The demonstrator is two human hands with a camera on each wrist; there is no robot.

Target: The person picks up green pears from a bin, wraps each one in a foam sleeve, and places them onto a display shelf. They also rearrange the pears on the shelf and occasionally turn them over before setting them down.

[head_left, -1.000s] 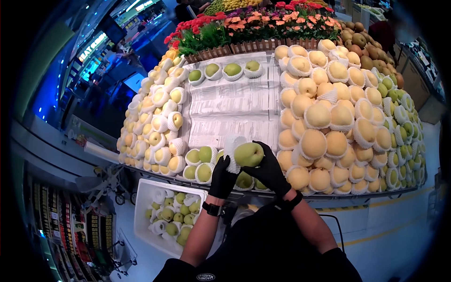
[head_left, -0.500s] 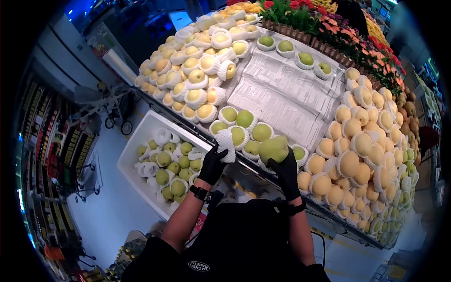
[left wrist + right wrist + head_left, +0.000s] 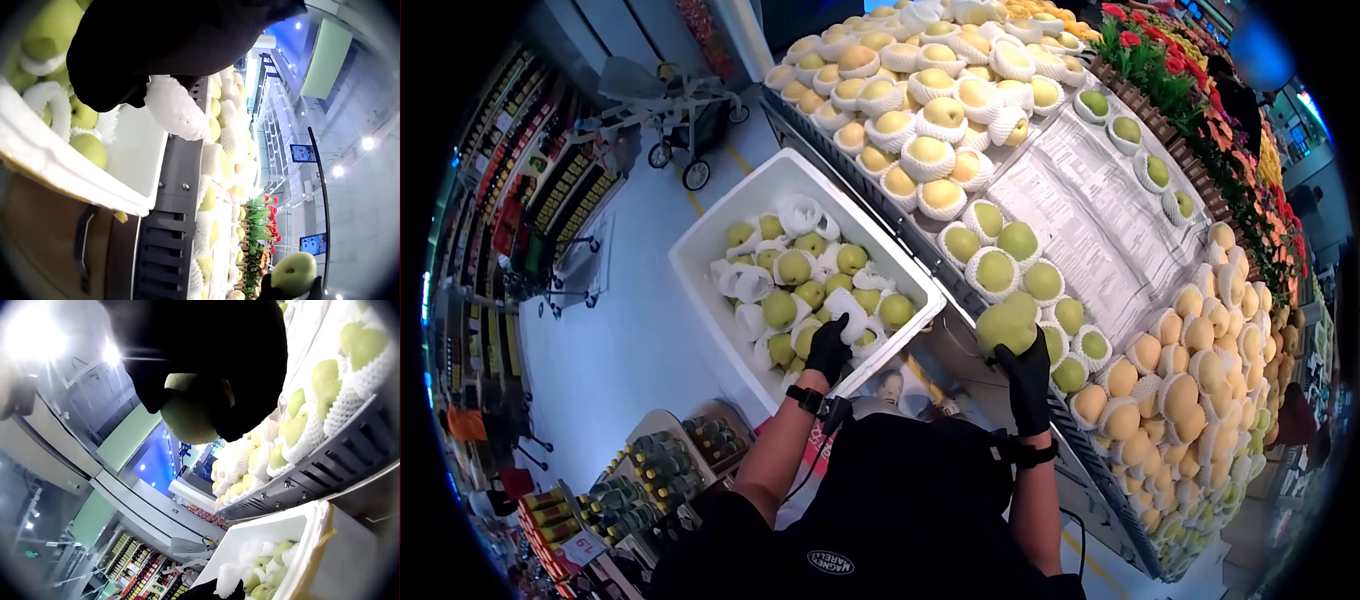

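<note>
Black gloves cover both hands. My left hand [image 3: 830, 350] holds a white foam net sleeve [image 3: 850, 312] over the white foam box [image 3: 865, 238]. That box carries green pears and loose foam nets. In the left wrist view the sleeve [image 3: 175, 107] pokes out from under the gloved fingers. My right hand [image 3: 1028, 390] grips a bare green pear [image 3: 1006, 322] at the near edge of the display, in front of the netted green pears [image 3: 994, 270]. The right wrist view shows the pear [image 3: 194, 422] between the thumb and fingers.
Yellow netted fruit [image 3: 935, 150] is heaped left of the paper-lined shelf [image 3: 1090, 200], with a peach-coloured pile [image 3: 1180, 390] on its right. Red and orange flowers [image 3: 1170, 70] line the back. A stroller [image 3: 665, 100] stands beyond the box, and bottles [image 3: 650, 470] stand at lower left.
The view has turned left toward the box. My left hand has drawn the foam sleeve away from the pear and over the box. The right hand still grips the pear.
</note>
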